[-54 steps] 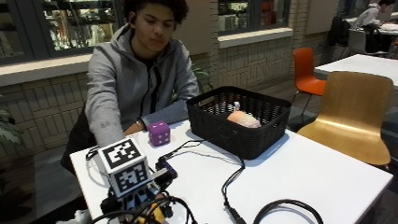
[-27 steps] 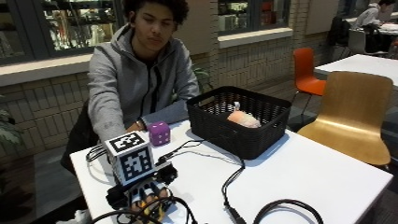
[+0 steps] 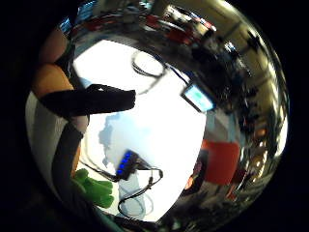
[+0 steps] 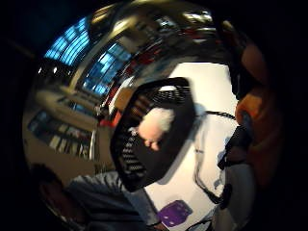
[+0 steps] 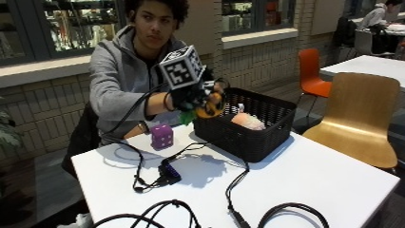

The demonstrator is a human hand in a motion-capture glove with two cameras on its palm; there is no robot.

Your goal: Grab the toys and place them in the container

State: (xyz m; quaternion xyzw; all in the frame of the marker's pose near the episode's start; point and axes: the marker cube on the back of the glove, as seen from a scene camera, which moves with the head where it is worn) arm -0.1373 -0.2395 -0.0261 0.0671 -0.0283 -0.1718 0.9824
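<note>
In the outside view my gloved right hand [image 5: 190,97] is raised above the table and grips an orange toy [image 5: 210,107] with green leaves [image 5: 185,117]. It hovers at the near left rim of the black wicker basket [image 5: 244,137]. A pink and white plush toy [image 5: 246,121] lies inside the basket. A purple die [image 5: 161,136] stands on the white table, left of the basket. The thumb side palm view shows the basket [image 4: 139,168], the plush toy [image 4: 155,125], the die [image 4: 174,212] and the orange toy [image 4: 260,125] close to the palm.
A black hub [image 5: 169,172] with blue lights [image 3: 126,164] and several black cables [image 5: 234,199] lie on the white table [image 5: 329,185]. The person's bare left hand [image 5: 136,129] rests near the die. A wooden chair [image 5: 364,118] stands to the right.
My right hand has risen from low at the table's front to beside the basket rim, with the orange toy in its grip. The basket and die have not moved.
</note>
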